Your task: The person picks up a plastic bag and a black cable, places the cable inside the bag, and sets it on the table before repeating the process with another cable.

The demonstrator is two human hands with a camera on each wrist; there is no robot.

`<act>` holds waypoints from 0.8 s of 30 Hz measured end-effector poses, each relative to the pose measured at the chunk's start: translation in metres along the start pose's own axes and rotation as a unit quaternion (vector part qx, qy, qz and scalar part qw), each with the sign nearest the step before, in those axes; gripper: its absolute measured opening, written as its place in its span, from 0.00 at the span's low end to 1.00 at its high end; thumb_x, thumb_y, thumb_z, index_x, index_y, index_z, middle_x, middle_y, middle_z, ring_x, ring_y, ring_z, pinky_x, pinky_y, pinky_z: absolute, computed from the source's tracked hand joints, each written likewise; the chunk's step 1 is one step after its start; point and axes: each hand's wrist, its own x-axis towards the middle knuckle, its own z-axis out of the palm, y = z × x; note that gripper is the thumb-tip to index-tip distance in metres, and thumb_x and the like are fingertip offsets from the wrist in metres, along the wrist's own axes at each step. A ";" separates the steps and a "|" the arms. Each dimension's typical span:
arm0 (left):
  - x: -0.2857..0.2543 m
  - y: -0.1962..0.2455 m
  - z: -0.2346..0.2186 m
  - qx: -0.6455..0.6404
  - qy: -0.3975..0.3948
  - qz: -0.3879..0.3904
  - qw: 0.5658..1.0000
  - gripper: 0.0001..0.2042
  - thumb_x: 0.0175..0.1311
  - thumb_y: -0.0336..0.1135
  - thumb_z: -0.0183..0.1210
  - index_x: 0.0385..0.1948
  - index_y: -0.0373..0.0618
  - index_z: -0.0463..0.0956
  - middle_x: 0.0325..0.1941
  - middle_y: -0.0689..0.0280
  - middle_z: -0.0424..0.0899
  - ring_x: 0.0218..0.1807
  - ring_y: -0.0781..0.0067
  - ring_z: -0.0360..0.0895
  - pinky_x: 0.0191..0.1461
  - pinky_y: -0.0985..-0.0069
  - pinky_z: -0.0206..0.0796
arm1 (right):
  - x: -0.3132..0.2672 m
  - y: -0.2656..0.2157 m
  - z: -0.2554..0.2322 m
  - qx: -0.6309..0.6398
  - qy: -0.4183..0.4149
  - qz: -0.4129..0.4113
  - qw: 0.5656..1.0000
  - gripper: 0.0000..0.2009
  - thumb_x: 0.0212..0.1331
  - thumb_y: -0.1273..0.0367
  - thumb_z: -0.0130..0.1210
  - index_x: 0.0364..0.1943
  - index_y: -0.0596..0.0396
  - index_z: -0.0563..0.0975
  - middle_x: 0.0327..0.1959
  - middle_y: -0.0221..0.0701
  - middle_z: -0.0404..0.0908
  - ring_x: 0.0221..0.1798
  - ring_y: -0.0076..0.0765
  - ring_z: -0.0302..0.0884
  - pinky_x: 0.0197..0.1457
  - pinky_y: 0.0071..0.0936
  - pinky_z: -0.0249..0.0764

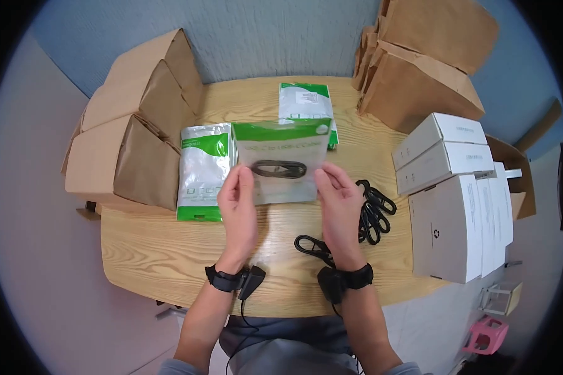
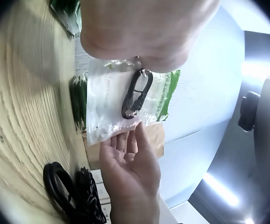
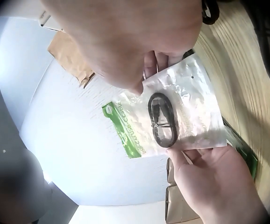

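A plastic bag [image 1: 283, 145] with a green top band is held up over the table between both hands. Inside it lies a coiled black cable [image 1: 279, 169], bound at its middle in the right wrist view. My left hand [image 1: 238, 215] pinches the bag's left edge with thumb and fingers. At the opposite edge my right hand [image 1: 340, 212] grips it the same way, palm side showing in the left wrist view. Several more coiled black cables [image 1: 375, 212] lie beside and behind the right hand, and a single coil [image 1: 314, 247] rests near its wrist.
Green-and-white bags [image 1: 203, 169] lie left of the hands, and others [image 1: 306, 97] lie behind the held bag. Brown cardboard boxes [image 1: 94, 156] stand at the left. White boxes [image 1: 441, 225] line the right side, with brown paper bags [image 1: 419, 81] at the back right.
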 end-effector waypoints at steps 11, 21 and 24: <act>-0.002 -0.001 0.001 0.054 0.010 0.009 0.998 0.13 0.71 0.37 0.52 0.43 0.34 0.77 0.35 0.75 0.76 0.36 0.88 0.66 0.41 0.86 0.60 | 0.001 0.009 -0.002 0.010 -0.002 -0.015 1.000 0.10 0.60 0.76 0.57 0.44 0.67 0.77 0.41 0.32 0.80 0.46 0.21 0.76 0.52 0.18 0.71; -0.002 -0.002 0.004 0.049 -0.051 -0.008 0.997 0.10 0.70 0.35 0.53 0.39 0.36 0.78 0.31 0.76 0.75 0.33 0.90 0.64 0.35 0.87 0.55 | 0.003 0.007 0.001 0.021 -0.013 -0.023 0.999 0.09 0.61 0.75 0.56 0.44 0.66 0.75 0.42 0.32 0.80 0.46 0.21 0.75 0.51 0.18 0.71; 0.002 -0.003 0.002 0.012 0.000 -0.008 1.000 0.10 0.70 0.36 0.53 0.37 0.37 0.77 0.28 0.77 0.72 0.31 0.90 0.62 0.33 0.88 0.53 | 0.003 0.005 0.004 0.004 0.000 -0.032 0.999 0.10 0.61 0.75 0.57 0.44 0.66 0.76 0.42 0.32 0.80 0.46 0.20 0.76 0.50 0.17 0.71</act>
